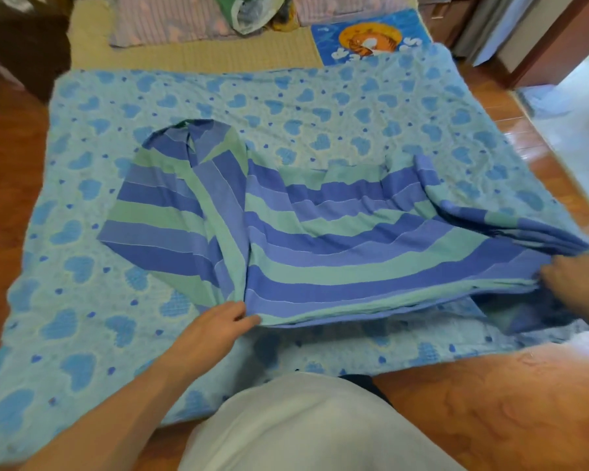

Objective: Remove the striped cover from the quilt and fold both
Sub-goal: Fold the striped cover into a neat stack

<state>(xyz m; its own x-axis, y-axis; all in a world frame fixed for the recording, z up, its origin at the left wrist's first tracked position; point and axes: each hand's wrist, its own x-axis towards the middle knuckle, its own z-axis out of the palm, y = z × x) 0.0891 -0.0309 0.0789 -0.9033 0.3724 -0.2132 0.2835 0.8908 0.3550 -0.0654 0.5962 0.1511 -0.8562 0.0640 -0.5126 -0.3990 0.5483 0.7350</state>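
Note:
The light blue quilt [82, 300] with heart print lies spread flat on the wooden floor. On top of it lies the striped cover [337, 246], blue and green bands, rumpled and partly folded, with one flap turned over at its left. My left hand [218, 322] pinches the cover's near edge at the middle. My right hand [568, 278] grips the cover's near right corner, where several layers bunch together. The stretch of edge between the hands is lifted slightly off the quilt.
A low bed with a woven mat [218, 52], striped pillows [170, 18], a plastic bag [252, 15] and a blue cartoon cushion [368, 35] lies beyond the quilt. Bare wooden floor [507, 413] shows at near right. A doorway [575, 79] opens at far right.

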